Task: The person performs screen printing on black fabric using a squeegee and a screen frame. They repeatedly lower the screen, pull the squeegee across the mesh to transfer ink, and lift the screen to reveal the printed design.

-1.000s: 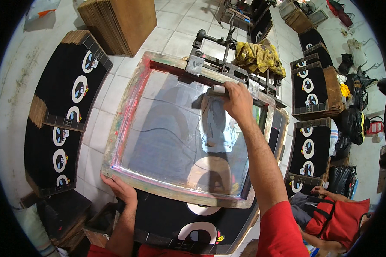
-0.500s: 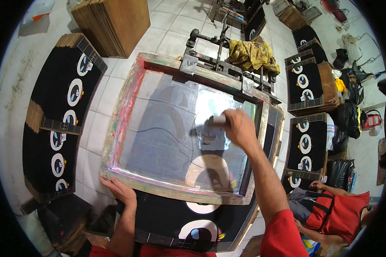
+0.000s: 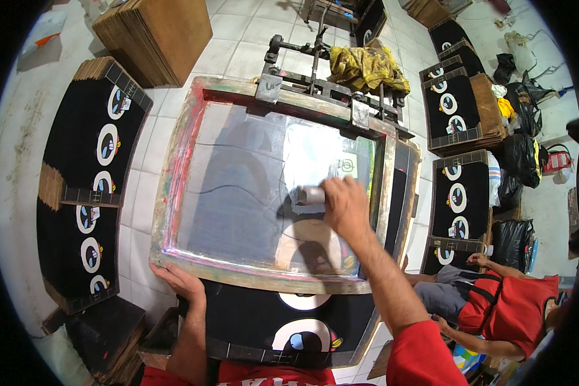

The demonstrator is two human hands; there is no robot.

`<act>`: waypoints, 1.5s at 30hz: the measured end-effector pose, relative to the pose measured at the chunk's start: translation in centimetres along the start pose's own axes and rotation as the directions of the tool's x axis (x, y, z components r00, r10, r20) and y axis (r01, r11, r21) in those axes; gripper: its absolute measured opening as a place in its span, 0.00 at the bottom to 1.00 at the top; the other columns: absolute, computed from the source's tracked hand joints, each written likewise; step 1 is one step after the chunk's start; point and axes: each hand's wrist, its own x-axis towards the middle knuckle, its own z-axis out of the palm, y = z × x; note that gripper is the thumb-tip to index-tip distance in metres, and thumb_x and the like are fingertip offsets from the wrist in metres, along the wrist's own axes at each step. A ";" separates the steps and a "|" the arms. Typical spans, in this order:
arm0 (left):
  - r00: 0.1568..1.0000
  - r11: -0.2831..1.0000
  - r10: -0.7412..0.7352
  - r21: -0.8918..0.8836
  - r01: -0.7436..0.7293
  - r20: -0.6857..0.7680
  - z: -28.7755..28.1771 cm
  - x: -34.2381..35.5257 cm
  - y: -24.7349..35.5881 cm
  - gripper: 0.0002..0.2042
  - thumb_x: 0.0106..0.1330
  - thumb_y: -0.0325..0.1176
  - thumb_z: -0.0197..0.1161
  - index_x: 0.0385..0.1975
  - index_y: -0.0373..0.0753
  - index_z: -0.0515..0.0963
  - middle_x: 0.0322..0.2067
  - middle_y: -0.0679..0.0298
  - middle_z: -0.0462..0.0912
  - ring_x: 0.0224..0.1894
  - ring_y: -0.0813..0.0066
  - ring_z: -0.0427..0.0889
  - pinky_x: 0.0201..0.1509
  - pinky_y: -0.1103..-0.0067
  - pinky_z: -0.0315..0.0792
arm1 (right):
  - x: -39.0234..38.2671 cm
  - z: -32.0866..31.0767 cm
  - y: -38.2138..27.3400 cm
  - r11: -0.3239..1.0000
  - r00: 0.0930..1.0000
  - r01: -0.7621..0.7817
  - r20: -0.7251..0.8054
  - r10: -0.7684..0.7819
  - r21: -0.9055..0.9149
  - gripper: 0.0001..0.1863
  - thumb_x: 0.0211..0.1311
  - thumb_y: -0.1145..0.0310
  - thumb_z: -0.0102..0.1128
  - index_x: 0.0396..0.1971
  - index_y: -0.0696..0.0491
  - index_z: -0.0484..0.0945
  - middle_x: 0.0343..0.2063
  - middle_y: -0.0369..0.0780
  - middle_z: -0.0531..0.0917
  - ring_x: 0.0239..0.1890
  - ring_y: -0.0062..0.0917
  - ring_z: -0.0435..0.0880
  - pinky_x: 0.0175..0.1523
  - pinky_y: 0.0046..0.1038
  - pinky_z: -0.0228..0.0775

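A wooden screen printing frame (image 3: 283,278) with see-through mesh lies tilted over a board covered in black fabric (image 3: 238,321). My right hand (image 3: 347,204) is closed round a small grey squeegee (image 3: 312,195), which it holds against the right half of the mesh (image 3: 231,174). White light glints off the mesh just beyond the squeegee. At the frame's near left corner my left hand (image 3: 181,283) grips the edge, its fingers partly hidden. Printed cartoon eyes (image 3: 301,338) show on the fabric below the frame and dimly through the mesh.
Metal hinge clamps (image 3: 269,89) hold the frame's far side, with a stained yellow cloth (image 3: 370,67) on the bars behind. Printed black panels (image 3: 80,251) line the left, and more panels (image 3: 457,199) the right. A co-worker in red (image 3: 508,309) is at the lower right.
My right hand has drawn the squeegee slightly toward me over the mesh, uncovering a pale marked patch beyond it. My left hand stays at the corner. The whole view has shifted a little.
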 end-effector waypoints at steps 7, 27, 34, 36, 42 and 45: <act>1.000 0.999 0.025 -0.039 -0.025 -0.001 -0.1 0.1 0.7 0.30 0.82 0.42 0.40 0.76 0.32 0.47 0.68 0.29 0.61 0.68 0.33 0.67 0.69 0.55 0.63 | -4.1 0.1 -1.9 1.000 0.998 0.005 -0.070 -0.004 0.016 0.14 0.53 0.77 0.66 0.40 0.49 0.79 0.35 0.37 0.78 0.42 0.35 0.76 0.48 0.38 0.65; 0.974 0.869 0.219 -0.443 -0.222 -0.059 -0.5 -0.7 0.0 0.30 0.83 0.35 0.41 0.77 0.25 0.44 0.78 0.40 0.45 0.80 0.53 0.50 0.82 0.64 0.46 | -1.3 -3.0 -1.2 0.995 0.998 -0.040 -0.036 0.044 0.093 0.13 0.54 0.75 0.66 0.41 0.48 0.83 0.36 0.36 0.85 0.44 0.34 0.82 0.56 0.41 0.65; 0.971 0.850 0.232 -0.473 -0.233 -0.063 -0.7 -0.9 0.1 0.30 0.82 0.33 0.41 0.77 0.25 0.44 0.78 0.40 0.44 0.80 0.54 0.49 0.82 0.64 0.45 | -6.5 -1.1 -3.6 0.974 0.935 -0.071 -0.326 0.140 0.214 0.27 0.46 0.85 0.63 0.49 0.47 0.84 0.50 0.34 0.86 0.55 0.37 0.81 0.62 0.41 0.69; 0.966 0.841 0.251 -0.481 -0.247 -0.058 -0.8 -0.7 0.3 0.30 0.82 0.33 0.42 0.77 0.25 0.44 0.78 0.40 0.44 0.80 0.54 0.49 0.82 0.64 0.46 | -8.6 -0.6 -4.7 0.963 0.875 -0.083 -0.443 0.193 0.255 0.31 0.43 0.86 0.64 0.52 0.47 0.84 0.54 0.35 0.86 0.58 0.39 0.80 0.64 0.41 0.71; 0.975 0.826 0.220 -0.528 -0.197 -0.020 -2.1 -0.4 0.8 0.30 0.82 0.32 0.44 0.77 0.27 0.46 0.77 0.41 0.48 0.79 0.54 0.53 0.80 0.66 0.48 | -14.2 -2.3 -7.6 0.949 0.827 -0.115 -0.500 0.256 0.294 0.34 0.37 0.86 0.64 0.52 0.50 0.84 0.55 0.39 0.85 0.59 0.44 0.79 0.65 0.41 0.72; 0.982 0.824 0.191 -0.542 -0.166 -0.011 -2.2 -0.5 0.9 0.29 0.82 0.33 0.44 0.77 0.27 0.47 0.77 0.42 0.49 0.78 0.54 0.53 0.80 0.66 0.48 | -14.0 -3.8 -7.3 0.931 0.856 -0.153 -0.427 0.292 0.331 0.31 0.39 0.85 0.66 0.50 0.50 0.84 0.53 0.39 0.86 0.55 0.43 0.80 0.63 0.40 0.73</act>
